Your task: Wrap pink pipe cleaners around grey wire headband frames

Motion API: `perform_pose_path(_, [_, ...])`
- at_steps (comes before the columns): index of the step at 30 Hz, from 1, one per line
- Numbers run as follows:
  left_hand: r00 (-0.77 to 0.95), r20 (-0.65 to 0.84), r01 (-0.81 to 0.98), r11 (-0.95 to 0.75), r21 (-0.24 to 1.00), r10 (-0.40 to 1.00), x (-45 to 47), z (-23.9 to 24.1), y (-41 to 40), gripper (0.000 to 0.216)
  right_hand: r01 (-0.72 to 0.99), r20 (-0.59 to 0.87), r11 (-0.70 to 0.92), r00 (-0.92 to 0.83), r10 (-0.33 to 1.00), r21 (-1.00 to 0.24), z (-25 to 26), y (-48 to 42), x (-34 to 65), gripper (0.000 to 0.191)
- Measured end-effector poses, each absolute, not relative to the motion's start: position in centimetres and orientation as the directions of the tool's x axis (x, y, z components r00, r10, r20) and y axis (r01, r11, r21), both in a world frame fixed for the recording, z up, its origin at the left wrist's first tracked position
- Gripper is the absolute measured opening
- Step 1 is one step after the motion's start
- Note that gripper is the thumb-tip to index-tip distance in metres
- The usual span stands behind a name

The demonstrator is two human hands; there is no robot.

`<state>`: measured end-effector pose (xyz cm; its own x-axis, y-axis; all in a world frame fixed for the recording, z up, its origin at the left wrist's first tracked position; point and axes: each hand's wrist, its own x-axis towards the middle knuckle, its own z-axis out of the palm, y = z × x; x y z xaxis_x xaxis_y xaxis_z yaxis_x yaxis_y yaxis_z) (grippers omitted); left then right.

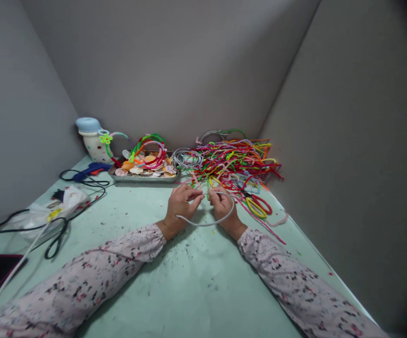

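My right hand [223, 209] is closed, thumb and fingers pinching one end of a thin grey hoop [206, 225]. The hoop bows down in front of both hands, and its other end lies by my left wrist. My left hand [181, 205] is closed too, its thumb and forefinger nearly together and facing the right fingertips. Whatever sits between the left fingers is too small to make out. Just beyond the hands, a pale pink fuzzy stem [195, 178] and a yellow pipe cleaner [214, 180] stick out from a large heap of coloured pipe cleaners [238, 157].
Shells fill a metal tray [143, 179], with wrapped hoops [154, 145] on top. Grey wire coils [188, 159] lie beside it. Scissors [258, 206] rest at right. At left are a lidded cup [95, 145], a blue glue gun [92, 171], black cable [58, 239] and a plastic bag [44, 211].
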<state>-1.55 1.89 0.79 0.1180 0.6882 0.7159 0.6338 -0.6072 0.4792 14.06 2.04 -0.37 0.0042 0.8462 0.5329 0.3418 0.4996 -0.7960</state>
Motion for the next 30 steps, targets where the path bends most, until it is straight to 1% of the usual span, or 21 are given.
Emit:
perform_pose_path(9, [0.153, 0.705, 0.629, -0.619, 0.470, 0.692, -1.64, 0.90, 1.79, 0.010, 0.391, 0.535, 0.499, -0.020, 0.845, -0.773, -0.45, 2.09, 14.22, 0.023])
perform_pose_path(18, [0.194, 0.670, 0.649, -0.606, 0.460, 0.717, -1.56, 0.86, 1.68, 0.007, 0.399, 0.533, 0.500, -0.034, 0.845, -0.768, -0.21, 1.98, 14.20, 0.025])
perform_pose_path(30, [0.205, 0.671, 0.633, -0.620, 0.464, 0.712, -1.51, 1.13, 1.49, 0.006, 0.389, 0.545, 0.522, -0.058, 0.836, -0.759, -0.24, 1.97, 14.22, 0.022])
